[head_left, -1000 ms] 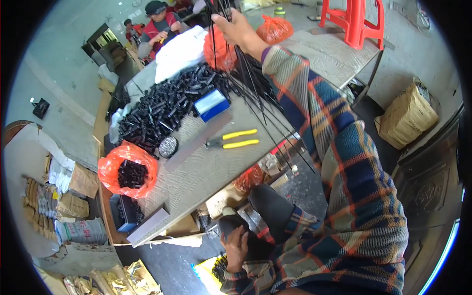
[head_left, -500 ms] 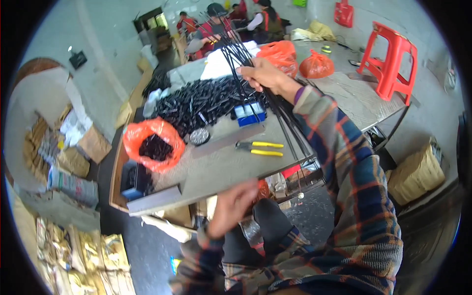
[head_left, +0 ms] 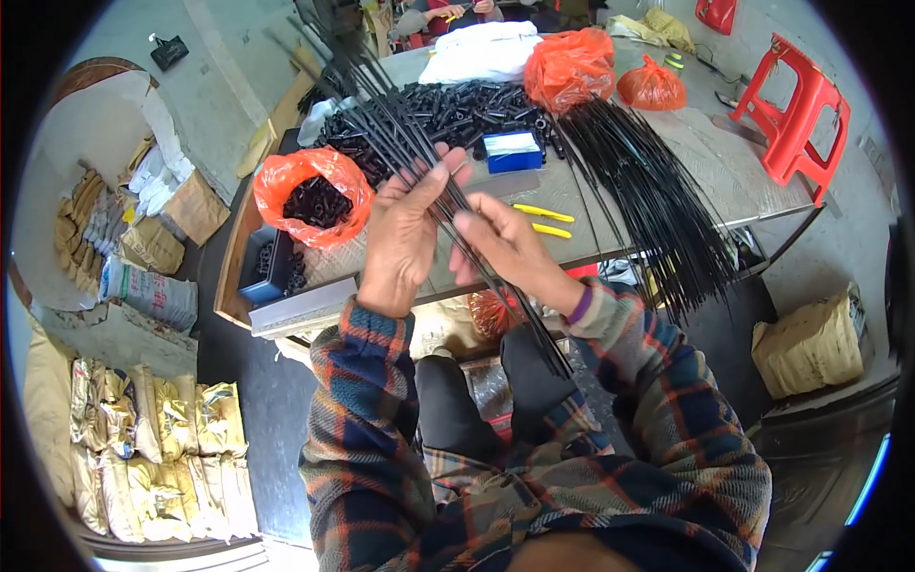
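Note:
A bundle of thin black rods (head_left: pixel 386 129) slants across in front of me, over the table's near edge. My left hand (head_left: pixel 405 229) is closed round its middle, thumb on top. Just below, my right hand (head_left: pixel 510 243) grips the same rods between thumb and fingers; the lower ends hang over my lap. More black rods (head_left: pixel 648 195) lie fanned out at the right of the table. Behind my hands are a heap of short black tubular parts (head_left: pixel 462 105) and a blue box (head_left: pixel 513 153). Pliers with yellow handles (head_left: pixel 545 212) lie by my right hand, their jaws hidden.
An orange bag (head_left: pixel 276 181) of small black parts stands left on the table (head_left: pixel 596 229), near a dark blue bin (head_left: pixel 262 276). Tied orange bags (head_left: pixel 653 86) and a red stool (head_left: pixel 801 114) are at the back right. Another person's hands (head_left: pixel 448 11) work across the table.
My right hand has brought the rods down from the heap toward me. My left hand has risen from below the table edge and taken hold of them. The view has tipped downward.

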Tool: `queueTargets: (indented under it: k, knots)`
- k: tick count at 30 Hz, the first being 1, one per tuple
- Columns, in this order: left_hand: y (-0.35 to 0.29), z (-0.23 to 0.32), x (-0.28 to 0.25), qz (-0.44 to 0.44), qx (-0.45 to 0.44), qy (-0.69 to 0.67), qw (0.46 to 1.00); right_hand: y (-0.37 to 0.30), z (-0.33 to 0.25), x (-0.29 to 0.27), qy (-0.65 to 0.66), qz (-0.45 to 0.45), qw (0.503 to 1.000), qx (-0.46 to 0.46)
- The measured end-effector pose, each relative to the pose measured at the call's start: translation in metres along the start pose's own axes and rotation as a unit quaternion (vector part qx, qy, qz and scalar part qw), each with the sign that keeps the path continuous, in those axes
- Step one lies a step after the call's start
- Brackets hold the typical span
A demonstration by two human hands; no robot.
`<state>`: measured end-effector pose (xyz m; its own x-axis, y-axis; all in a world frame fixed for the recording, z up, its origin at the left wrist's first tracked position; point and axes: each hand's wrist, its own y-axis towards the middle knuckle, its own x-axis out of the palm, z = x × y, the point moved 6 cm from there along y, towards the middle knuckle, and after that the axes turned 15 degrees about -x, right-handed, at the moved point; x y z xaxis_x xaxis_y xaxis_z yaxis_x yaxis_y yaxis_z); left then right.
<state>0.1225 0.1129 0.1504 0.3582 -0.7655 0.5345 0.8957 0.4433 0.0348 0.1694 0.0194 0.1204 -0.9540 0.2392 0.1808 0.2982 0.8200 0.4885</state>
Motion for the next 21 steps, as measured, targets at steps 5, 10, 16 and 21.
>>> queueTargets:
  k: [5,10,16,21]
  knots:
    - [-0.008,-0.001,-0.016,0.114,0.038,0.030,0.992,0.009,0.004,0.005,-0.061,0.041,0.994,-0.075]
    - [-0.008,-0.003,-0.020,0.164,0.056,-0.058,0.983,-0.009,0.015,0.019,-0.014,0.011,1.000,-0.008]
    - [-0.011,-0.004,-0.001,-0.018,0.034,-0.060,0.997,-0.010,0.010,-0.001,-0.062,0.045,0.997,-0.028]
    - [-0.014,-0.007,0.009,-0.026,0.022,-0.016,0.999,0.001,-0.003,-0.002,-0.136,0.030,0.984,-0.112]
